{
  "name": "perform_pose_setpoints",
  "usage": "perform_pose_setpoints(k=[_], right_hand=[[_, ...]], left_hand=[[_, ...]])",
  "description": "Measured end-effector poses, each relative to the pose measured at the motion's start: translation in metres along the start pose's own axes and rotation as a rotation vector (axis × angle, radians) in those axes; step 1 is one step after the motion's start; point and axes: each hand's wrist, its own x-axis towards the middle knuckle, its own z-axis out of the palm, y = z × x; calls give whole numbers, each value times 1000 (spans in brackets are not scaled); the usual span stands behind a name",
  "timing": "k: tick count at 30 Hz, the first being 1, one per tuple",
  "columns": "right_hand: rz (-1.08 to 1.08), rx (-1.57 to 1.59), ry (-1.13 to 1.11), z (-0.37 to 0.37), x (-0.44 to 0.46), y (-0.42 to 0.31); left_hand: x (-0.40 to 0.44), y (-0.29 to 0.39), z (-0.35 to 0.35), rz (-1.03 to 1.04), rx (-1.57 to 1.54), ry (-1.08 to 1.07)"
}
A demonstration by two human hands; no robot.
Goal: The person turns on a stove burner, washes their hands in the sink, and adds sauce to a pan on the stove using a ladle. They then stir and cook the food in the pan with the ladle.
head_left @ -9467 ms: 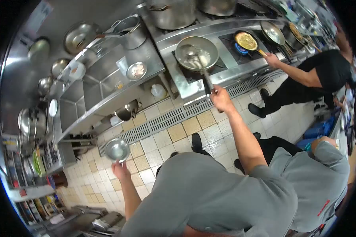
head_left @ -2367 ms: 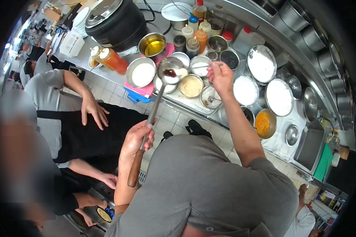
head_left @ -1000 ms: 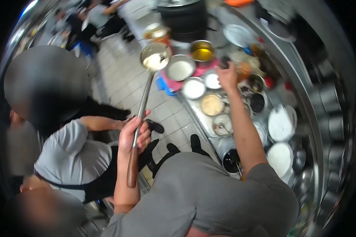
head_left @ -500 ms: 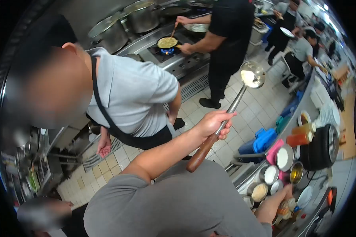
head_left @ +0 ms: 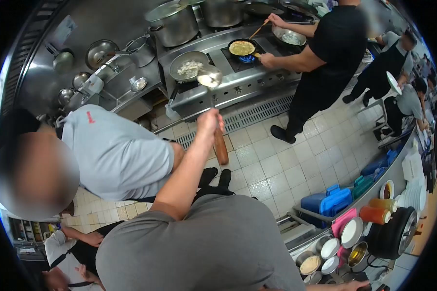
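Note:
My left hand [head_left: 210, 122] is wrapped round the handle of a metal ladle [head_left: 221, 149] with a brown wooden grip. Whitish stuff sits in the ladle's bowl, which appears in front of the right rim of a frying pan [head_left: 174, 68] on the stove. Pale pieces of food lie in that pan. I cannot tell whether ladle and pan touch. At the lower right edge, my right hand [head_left: 357, 285] is low over the side counter, by small dark items; its fingers are mostly out of sight.
A co-worker in black [head_left: 332, 53] tends a small pan [head_left: 242, 47] over a blue flame. Another co-worker in a grey shirt [head_left: 116, 150] stands close on my left. Metal containers [head_left: 310, 265], sauce bottles [head_left: 374, 215] and a black cooker [head_left: 393, 233] line the right counter. Blue bins [head_left: 327, 201] stand below.
My left hand has carried the ladle left and forward to the stove pan. My view has turned left. My right hand has slipped toward the bottom edge of the view.

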Motion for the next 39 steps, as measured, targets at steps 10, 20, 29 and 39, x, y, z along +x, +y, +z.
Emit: perform_pose_setpoints(k=[10, 20, 29, 39], right_hand=[[813, 915, -334, -27, -12, -174], [1113, 1431, -1659, -207, -108, -501], [-438, 1613, -1943, -316, -217, -791], [-1355, 1074, -1814, -392, -280, -1016]], left_hand=[[283, 120, -128, 298, 598, 331], [364, 114, -190, 316, 1092, 98], [261, 173, -208, 473, 1358, 57], [267, 142, -225, -112, -129, -151]])
